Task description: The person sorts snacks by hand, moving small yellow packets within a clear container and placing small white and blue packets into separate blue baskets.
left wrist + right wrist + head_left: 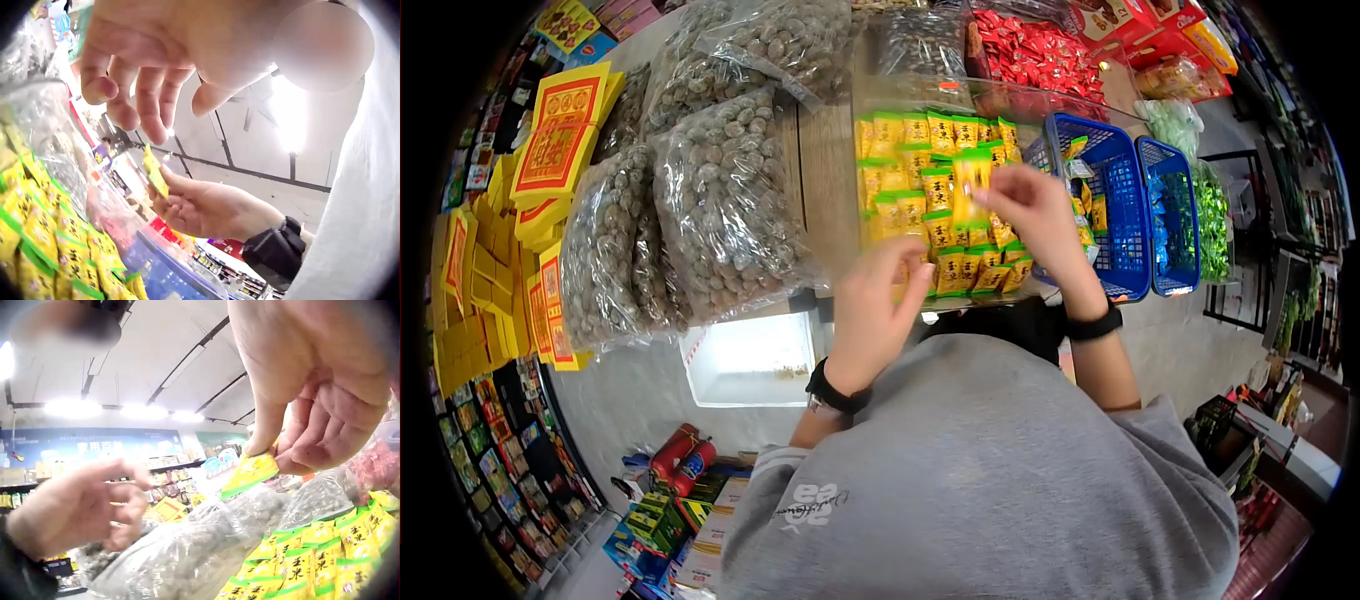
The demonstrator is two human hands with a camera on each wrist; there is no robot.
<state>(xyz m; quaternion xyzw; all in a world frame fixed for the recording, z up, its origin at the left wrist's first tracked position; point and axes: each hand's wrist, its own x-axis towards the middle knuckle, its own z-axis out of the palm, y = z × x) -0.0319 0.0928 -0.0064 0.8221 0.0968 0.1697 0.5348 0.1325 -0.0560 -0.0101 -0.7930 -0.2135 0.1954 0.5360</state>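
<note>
My right hand (1040, 215) pinches one yellow packet with green ends (971, 188) between thumb and fingers, above rows of similar packets (950, 270) in a clear-sided bin. In the right wrist view the pinched packet (251, 475) hangs from the fingertips of the right hand (319, 394). My left hand (875, 310) hovers over the near left corner of the packets, holding nothing. Its fingers are loosely bent and apart in the left wrist view, where the left hand (156, 56) is above the right hand (212, 209).
Clear bags of grey-brown round items (730, 190) lie left of the packets, with yellow and red paper bundles (555, 160) beyond. Blue baskets (1122, 205) stand at the right. Red-wrapped items (1035, 55) are behind. A white bin (750, 365) is below the table's near edge.
</note>
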